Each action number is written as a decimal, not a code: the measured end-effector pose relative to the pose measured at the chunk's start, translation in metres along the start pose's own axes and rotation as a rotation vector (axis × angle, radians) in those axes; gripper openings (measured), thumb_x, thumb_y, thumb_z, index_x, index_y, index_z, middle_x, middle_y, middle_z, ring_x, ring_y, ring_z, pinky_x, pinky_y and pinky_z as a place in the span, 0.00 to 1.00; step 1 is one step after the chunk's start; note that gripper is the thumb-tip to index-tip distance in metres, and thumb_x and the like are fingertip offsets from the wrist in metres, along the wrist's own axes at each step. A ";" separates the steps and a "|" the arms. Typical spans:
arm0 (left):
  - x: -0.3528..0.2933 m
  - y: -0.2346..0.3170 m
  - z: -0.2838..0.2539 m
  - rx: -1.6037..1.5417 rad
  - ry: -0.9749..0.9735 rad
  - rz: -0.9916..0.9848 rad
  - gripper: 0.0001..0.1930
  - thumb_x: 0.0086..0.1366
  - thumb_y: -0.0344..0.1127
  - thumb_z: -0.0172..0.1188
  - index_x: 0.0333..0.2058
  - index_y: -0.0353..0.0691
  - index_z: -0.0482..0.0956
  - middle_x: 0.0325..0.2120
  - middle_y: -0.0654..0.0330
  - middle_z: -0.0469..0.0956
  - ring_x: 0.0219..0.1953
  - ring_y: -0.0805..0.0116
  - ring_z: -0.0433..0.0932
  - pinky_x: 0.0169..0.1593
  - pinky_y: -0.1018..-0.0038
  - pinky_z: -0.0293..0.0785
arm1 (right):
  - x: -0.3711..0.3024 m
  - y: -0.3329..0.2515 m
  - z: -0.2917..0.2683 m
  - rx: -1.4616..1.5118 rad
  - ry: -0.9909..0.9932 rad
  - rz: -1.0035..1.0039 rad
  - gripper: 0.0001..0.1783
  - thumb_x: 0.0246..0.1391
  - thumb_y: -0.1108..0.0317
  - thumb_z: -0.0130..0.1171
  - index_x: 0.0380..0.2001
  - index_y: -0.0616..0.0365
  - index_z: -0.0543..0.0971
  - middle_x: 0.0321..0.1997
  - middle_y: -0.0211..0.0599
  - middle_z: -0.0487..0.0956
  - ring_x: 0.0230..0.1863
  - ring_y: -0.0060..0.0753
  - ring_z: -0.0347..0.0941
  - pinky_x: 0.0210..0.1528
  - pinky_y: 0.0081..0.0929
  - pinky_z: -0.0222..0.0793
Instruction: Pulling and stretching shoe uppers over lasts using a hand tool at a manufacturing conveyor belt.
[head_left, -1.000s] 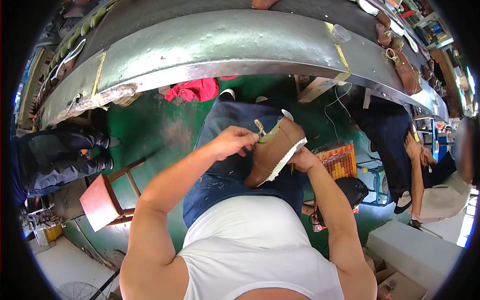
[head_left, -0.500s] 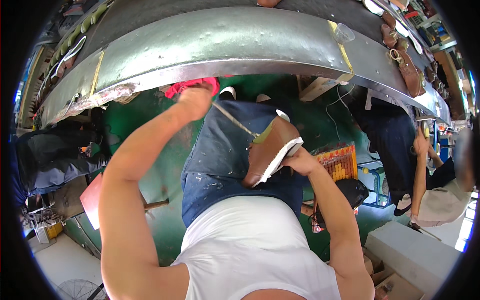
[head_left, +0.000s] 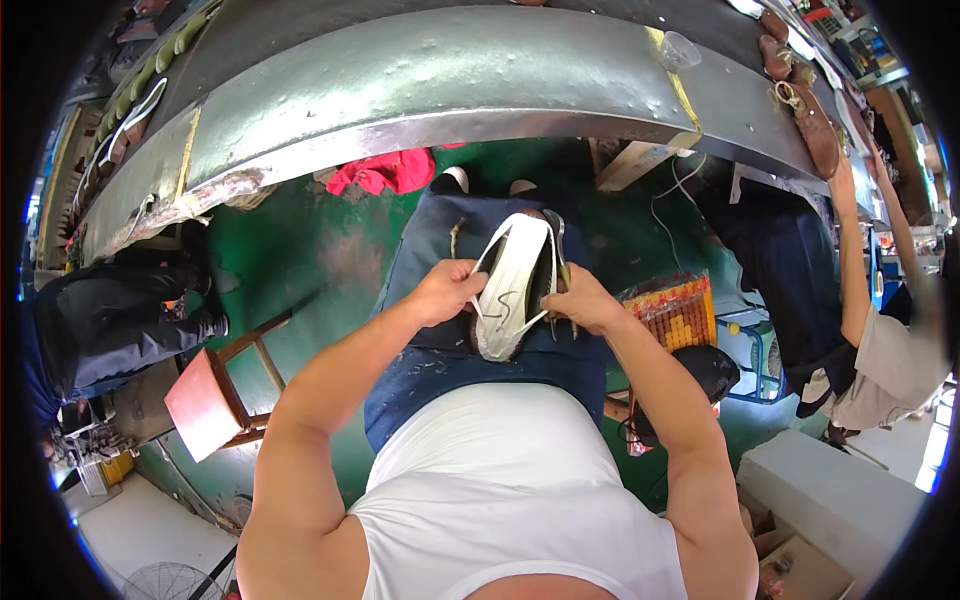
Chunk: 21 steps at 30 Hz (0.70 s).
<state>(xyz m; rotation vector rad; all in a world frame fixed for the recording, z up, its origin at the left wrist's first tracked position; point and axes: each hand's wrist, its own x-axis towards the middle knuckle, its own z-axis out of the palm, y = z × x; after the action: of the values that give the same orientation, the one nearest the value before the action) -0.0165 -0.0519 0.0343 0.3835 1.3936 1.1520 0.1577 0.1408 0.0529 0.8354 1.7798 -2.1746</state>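
An unfinished brown shoe [head_left: 512, 290] rests on my lap, bottom up. Its pale insole carries a dark squiggle, and loose upper edges stand up around it. My left hand [head_left: 448, 292] is closed, pinching the left edge of the shoe near the heel. On the other side, my right hand [head_left: 583, 300] has its fingers closed on the right edge. A curved metal tool [head_left: 557, 228] runs along the shoe beside those fingers; whether the hand grips it too is unclear. A short brown cord end [head_left: 457, 235] shows on my left thigh.
A long metal-faced bench [head_left: 420, 80] crosses in front, with brown shoes [head_left: 818, 135] at its right. Red cloth [head_left: 385, 172] hangs below its edge. A stool [head_left: 210, 405] stands left, an orange-wrapped pack [head_left: 672, 320] right. Other people sit on both sides.
My left hand has left the red cloth and come back to the shoe. The shoe has turned from its side to bottom up. The person at right has reached toward the bench.
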 end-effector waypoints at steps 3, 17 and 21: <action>-0.003 0.009 0.004 -0.176 -0.090 0.027 0.14 0.66 0.30 0.55 0.49 0.34 0.77 0.39 0.61 0.81 0.40 0.70 0.81 0.46 0.70 0.79 | -0.021 -0.014 -0.002 0.075 0.052 0.070 0.18 0.51 0.74 0.62 0.45 0.67 0.73 0.30 0.36 0.78 0.30 0.24 0.76 0.31 0.23 0.72; -0.001 -0.040 0.042 0.146 0.017 0.217 0.50 0.57 0.26 0.63 0.70 0.31 0.37 0.66 0.44 0.57 0.68 0.59 0.58 0.69 0.72 0.52 | -0.071 -0.041 0.007 -1.480 0.035 -0.419 0.29 0.48 0.74 0.59 0.54 0.74 0.68 0.44 0.57 0.77 0.48 0.56 0.76 0.48 0.40 0.73; -0.005 -0.035 0.036 0.085 -0.126 0.174 0.44 0.67 0.42 0.55 0.70 0.30 0.39 0.68 0.45 0.55 0.69 0.59 0.57 0.69 0.71 0.52 | -0.064 -0.094 0.024 -1.676 -0.107 -0.171 0.11 0.44 0.73 0.60 0.33 0.67 0.79 0.33 0.49 0.80 0.37 0.52 0.80 0.38 0.41 0.77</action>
<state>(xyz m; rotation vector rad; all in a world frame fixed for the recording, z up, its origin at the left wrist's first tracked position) 0.0308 -0.0573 0.0174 0.6379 1.3213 1.1897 0.1560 0.1296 0.1689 0.0811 2.6239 -0.1734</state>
